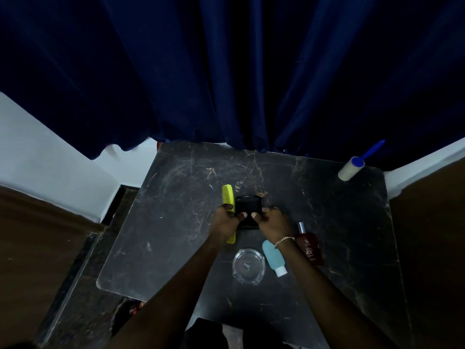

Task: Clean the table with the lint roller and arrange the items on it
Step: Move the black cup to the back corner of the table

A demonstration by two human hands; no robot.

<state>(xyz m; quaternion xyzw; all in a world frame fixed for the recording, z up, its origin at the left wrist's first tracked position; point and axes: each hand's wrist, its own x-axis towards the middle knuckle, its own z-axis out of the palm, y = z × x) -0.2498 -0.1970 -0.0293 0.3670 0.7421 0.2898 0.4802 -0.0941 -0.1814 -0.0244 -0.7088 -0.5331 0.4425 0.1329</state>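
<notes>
The lint roller [350, 168] lies at the table's [176, 248] far right corner, its white roll on the dark marbled top and its blue handle pointing up and away toward the blue curtain [226, 71]; we see neither hand near it. Near the middle of the table we find both hands on a small black object [247, 210], too dark for us to identify: the left hand [225, 219] grips its left side with fingers curled and thumb on top, the right hand [271, 222] pinches its right side the same way, a thin chain bracelet [284, 240] at the wrist. A yellow comb [229, 197] lies just beside the left hand, partly under it. Nearer to us sit a clear glass ashtray [248, 267], a pale blue tube [273, 258] lying on its side, and a dark red bottle [309, 245] close to the right wrist
</notes>
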